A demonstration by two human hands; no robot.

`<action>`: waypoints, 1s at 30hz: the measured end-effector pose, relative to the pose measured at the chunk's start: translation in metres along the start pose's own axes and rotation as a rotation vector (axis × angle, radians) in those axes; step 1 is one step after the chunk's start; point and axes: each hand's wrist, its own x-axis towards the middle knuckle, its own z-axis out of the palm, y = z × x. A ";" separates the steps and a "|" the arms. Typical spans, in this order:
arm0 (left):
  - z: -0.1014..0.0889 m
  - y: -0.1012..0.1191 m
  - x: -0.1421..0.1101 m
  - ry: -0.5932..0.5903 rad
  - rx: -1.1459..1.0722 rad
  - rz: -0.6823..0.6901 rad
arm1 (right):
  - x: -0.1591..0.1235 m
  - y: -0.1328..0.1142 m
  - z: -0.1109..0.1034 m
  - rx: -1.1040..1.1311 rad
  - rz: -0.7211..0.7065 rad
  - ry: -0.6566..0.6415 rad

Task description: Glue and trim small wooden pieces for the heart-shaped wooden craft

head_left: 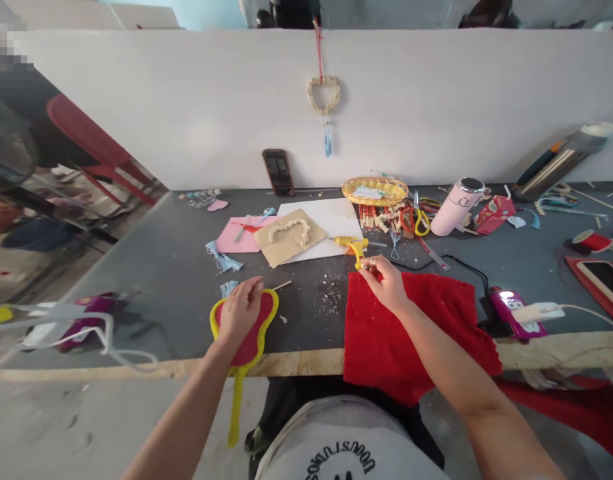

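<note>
My left hand (240, 312) is over a red hand fan (250, 347) with a yellow rim and handle, its fingers loosely extended and nothing visible in them. Whether it touches the fan I cannot tell. At the handle end of a yellow glue gun (355, 245), my right hand (385, 283) has thumb and finger pinched together; what is between them is too small to make out. The gun's nozzle points left over white paper (331, 213). Beside it, a curved string of cream beads (290, 228) lies on a brown paper piece (280, 255).
Red cloth (386, 340) drapes over the front edge. Blue tassels (222, 257) lie left, near pink paper (231, 240). A yellow basket (375, 191), scissors (422, 221), a pink flask (456, 208) and a phone (278, 172) stand or lie behind. A cable (459, 263) meets a purple power strip (511, 310).
</note>
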 end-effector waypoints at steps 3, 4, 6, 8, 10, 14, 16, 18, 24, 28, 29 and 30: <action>0.002 0.009 0.003 -0.016 -0.004 0.059 | 0.000 0.002 0.001 0.003 -0.002 0.010; 0.001 0.014 0.006 -0.010 -0.002 0.081 | 0.000 0.002 0.001 0.001 -0.004 0.011; 0.001 0.027 0.014 0.013 -0.012 0.119 | 0.000 0.002 0.002 0.003 0.000 0.015; 0.002 0.047 0.024 0.011 -0.082 0.130 | 0.000 0.000 0.003 0.013 0.009 0.018; 0.008 0.072 0.032 -0.060 -0.221 0.134 | 0.000 -0.001 0.002 0.020 0.014 0.019; 0.033 0.119 0.041 -0.365 -0.545 0.161 | 0.002 -0.004 0.000 -0.015 -0.023 0.020; 0.046 0.134 0.042 -0.537 -0.662 0.167 | 0.002 -0.004 -0.001 -0.037 -0.054 0.011; 0.056 0.143 0.043 -0.656 -0.751 0.174 | 0.002 -0.004 -0.001 -0.059 -0.083 -0.024; 0.068 0.142 0.048 -0.719 -0.888 0.140 | 0.001 -0.003 0.003 -0.099 -0.123 -0.134; 0.072 0.137 0.047 -0.754 -0.996 0.093 | 0.000 -0.007 0.004 -0.119 -0.152 -0.162; 0.073 0.136 0.046 -0.763 -1.027 0.078 | 0.000 -0.008 0.004 -0.117 -0.158 -0.166; 0.073 0.136 0.046 -0.772 -1.059 0.060 | 0.000 -0.009 0.004 -0.111 -0.157 -0.168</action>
